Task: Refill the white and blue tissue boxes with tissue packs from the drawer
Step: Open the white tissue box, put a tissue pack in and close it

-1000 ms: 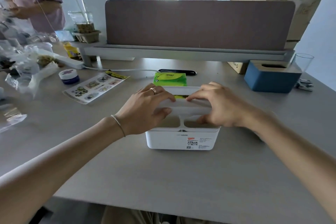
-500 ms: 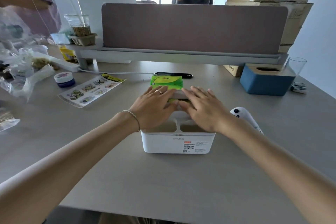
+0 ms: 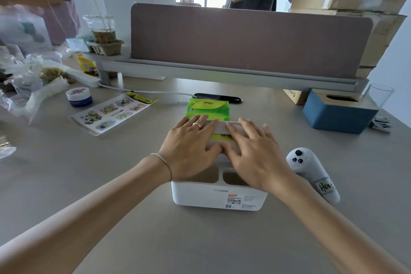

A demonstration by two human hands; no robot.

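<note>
The white tissue box (image 3: 219, 197) stands on the table in front of me, its label facing me and two open compartments at its near side. My left hand (image 3: 189, 145) and my right hand (image 3: 251, 153) lie flat, fingers spread, on its lid. A green strip of tissue pack shows through the lid slot (image 3: 222, 137). A second green tissue pack (image 3: 208, 108) lies just behind the box. The blue tissue box (image 3: 338, 113) with a wooden lid stands at the far right.
A white controller (image 3: 311, 173) lies right of the white box. A black pen (image 3: 218, 97), sticker sheet (image 3: 111, 112), small jar (image 3: 79, 97) and plastic bags (image 3: 26, 82) lie at the left and back. A glass (image 3: 379, 95) stands behind the blue box. People stand beyond the divider (image 3: 249, 40).
My hands went from gripping the lid's edges to lying flat on top of it. The lid has come down onto the white box. The camera moved closer.
</note>
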